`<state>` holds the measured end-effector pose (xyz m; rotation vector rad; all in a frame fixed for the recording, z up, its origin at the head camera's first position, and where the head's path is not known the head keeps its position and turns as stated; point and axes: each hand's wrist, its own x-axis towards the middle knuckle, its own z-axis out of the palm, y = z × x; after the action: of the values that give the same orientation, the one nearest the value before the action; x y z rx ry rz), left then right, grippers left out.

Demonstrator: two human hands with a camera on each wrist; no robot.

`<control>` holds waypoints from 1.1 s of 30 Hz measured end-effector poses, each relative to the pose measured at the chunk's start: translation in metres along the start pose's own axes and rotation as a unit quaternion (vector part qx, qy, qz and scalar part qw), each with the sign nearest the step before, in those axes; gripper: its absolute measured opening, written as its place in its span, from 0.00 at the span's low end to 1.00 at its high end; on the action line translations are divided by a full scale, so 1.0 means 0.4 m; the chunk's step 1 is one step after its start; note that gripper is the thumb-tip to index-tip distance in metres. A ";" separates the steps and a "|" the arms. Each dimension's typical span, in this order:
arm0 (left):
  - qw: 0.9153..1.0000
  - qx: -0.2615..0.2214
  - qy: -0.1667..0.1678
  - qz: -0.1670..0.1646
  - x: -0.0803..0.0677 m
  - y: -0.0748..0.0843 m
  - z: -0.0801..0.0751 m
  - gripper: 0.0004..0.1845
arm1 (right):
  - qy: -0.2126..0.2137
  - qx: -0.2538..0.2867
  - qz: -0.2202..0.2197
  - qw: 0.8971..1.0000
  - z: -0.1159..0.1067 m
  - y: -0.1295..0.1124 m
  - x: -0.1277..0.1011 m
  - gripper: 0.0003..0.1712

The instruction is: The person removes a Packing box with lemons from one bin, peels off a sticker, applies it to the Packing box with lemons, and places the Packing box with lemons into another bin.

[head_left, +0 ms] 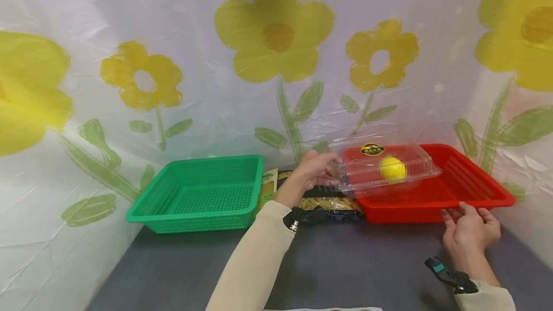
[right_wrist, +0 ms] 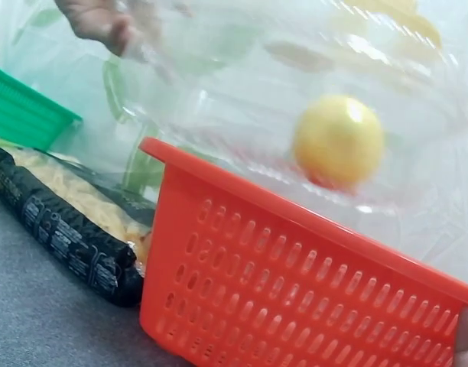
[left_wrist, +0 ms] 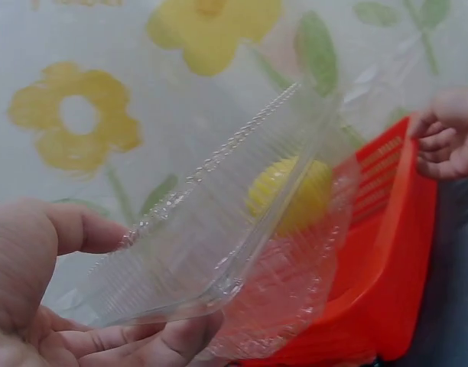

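My left hand (head_left: 314,171) pinches the left end of a clear plastic clamshell box (head_left: 358,176), thumb on one side and fingers beneath in the left wrist view. A round yellow ball (head_left: 393,169) sits inside the box, showing through its wall. The box is held tilted over the left part of a red plastic basket (head_left: 436,212). At the basket's front rim, on the right, my right hand (head_left: 471,229) grips the edge. From the right wrist, the ball (right_wrist: 339,142) appears above the basket's perforated side (right_wrist: 295,283).
A green basket (head_left: 194,222) stands at the left. Between the baskets lie a dark bag of noodle-like food (head_left: 330,204) and a green-and-yellow packet (head_left: 269,186). A flower-printed sheet (head_left: 207,124) hangs behind the dark tabletop (head_left: 207,263). A white edge shows at the front.
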<state>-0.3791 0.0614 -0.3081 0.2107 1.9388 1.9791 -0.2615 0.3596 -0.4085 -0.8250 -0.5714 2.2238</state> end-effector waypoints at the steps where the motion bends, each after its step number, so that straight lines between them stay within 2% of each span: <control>1: 1.000 0.000 0.003 0.003 0.005 0.000 0.011 0.11 | -0.001 0.001 -0.001 1.000 0.000 0.002 -0.003 0.25; 10: 0.999 -0.002 0.037 0.006 0.033 -0.013 0.104 0.05 | -0.005 -0.006 -0.006 1.000 0.008 0.000 -0.019 0.26; 15: 0.999 -0.003 0.045 0.012 0.044 -0.028 0.145 0.06 | -0.008 -0.002 -0.003 1.000 0.003 0.002 -0.024 0.27; 18: 0.998 0.011 0.060 0.011 0.049 -0.043 0.160 0.07 | -0.010 -0.007 -0.003 1.000 0.001 0.009 -0.028 0.26; 23: 0.995 0.049 0.092 -0.008 0.043 -0.066 0.168 0.08 | -0.013 -0.017 0.001 1.000 -0.002 0.018 -0.038 0.26; 28: 0.989 0.102 0.104 -0.003 0.041 -0.073 0.172 0.10 | -0.014 -0.016 0.000 1.000 -0.004 0.021 -0.041 0.27; 31: 0.982 0.149 0.116 0.002 0.049 -0.074 0.177 0.12 | -0.014 -0.018 0.000 1.000 -0.005 0.021 -0.039 0.27; 33: 0.972 0.202 0.121 0.005 0.056 -0.077 0.179 0.14 | -0.015 -0.019 0.001 1.000 -0.007 0.022 -0.038 0.25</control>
<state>-0.3700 0.1359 -0.3384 0.0829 2.4918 1.6558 -0.2549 0.3430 -0.4099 -0.8122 -0.6300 2.2361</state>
